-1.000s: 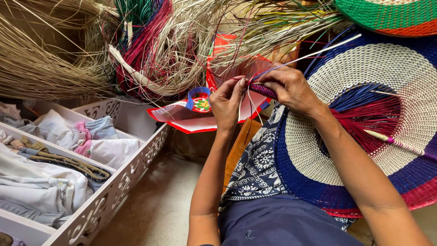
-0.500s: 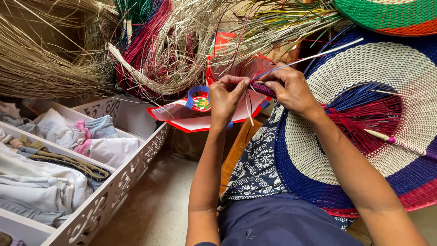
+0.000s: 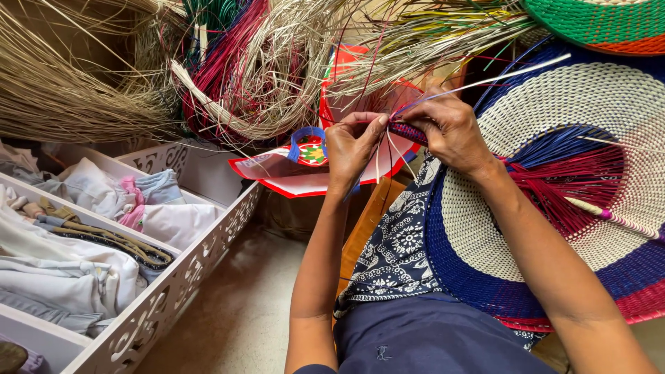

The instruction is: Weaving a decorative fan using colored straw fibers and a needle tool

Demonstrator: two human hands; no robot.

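Here we hold the woven coil end point(image 3: 407, 131) at twelve o'clock: right hand point(image 3: 454, 131) clamps it, left hand point(image 3: 353, 147) pinches a pale strand point(image 3: 383, 154). Since a second ago the left hand has risen closer, suggesting a stitch tightening. At three o'clock lies the round mat point(image 3: 554, 194); at nine, a white tray point(image 3: 173, 291).

A single view, from a camera worn on the person's head, looking steeply down and a little forward along both forearms. It sits close: the left hand point(image 3: 353, 149) and right hand point(image 3: 450, 128) meet just above the middle of the frame, the lap fills the bottom edge. The wide round woven piece point(image 3: 554, 97) runs off the right side, the white carved tray of folded cloth point(image 3: 173, 291) is cut by the lower left corner, and bundles of straw point(image 3: 83, 76) crowd the top. No second view shares this scene
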